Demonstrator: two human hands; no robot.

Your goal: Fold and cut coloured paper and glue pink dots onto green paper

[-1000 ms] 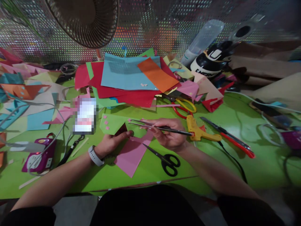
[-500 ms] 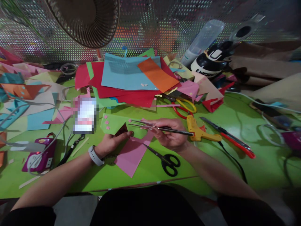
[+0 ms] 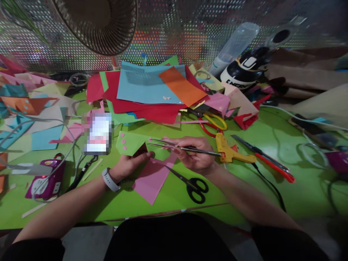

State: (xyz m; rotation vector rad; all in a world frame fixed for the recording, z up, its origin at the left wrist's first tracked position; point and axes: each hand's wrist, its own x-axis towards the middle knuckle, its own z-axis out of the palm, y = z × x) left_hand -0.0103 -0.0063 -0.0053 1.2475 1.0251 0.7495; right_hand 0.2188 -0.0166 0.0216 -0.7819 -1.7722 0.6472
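My left hand (image 3: 132, 164) is closed on a folded light-green paper piece (image 3: 133, 142), the thumb lying along its lower edge. Small pink bits of paper dot the left part of this piece. In my right hand (image 3: 197, 156) is a pair of metal tweezers (image 3: 187, 148), its tips pointing left over the green paper close to a pink bit. Under both hands lies a pink paper sheet (image 3: 152, 181) on the table. Black-handled scissors (image 3: 194, 186) rest at its right, the blades reaching toward the sheet.
A yellow glue gun (image 3: 231, 154) and a red-handled cutter (image 3: 272, 165) lie on the right. Behind the hands is a stack of coloured paper (image 3: 146, 87). At the left are a blurred-out phone (image 3: 98, 134) and a purple power socket (image 3: 49, 179) with cables. A fan (image 3: 98, 21) stands at the back.
The tweezers have shifted very slightly in my right hand. Otherwise, both hands and the green paper stay in nearly the same place.
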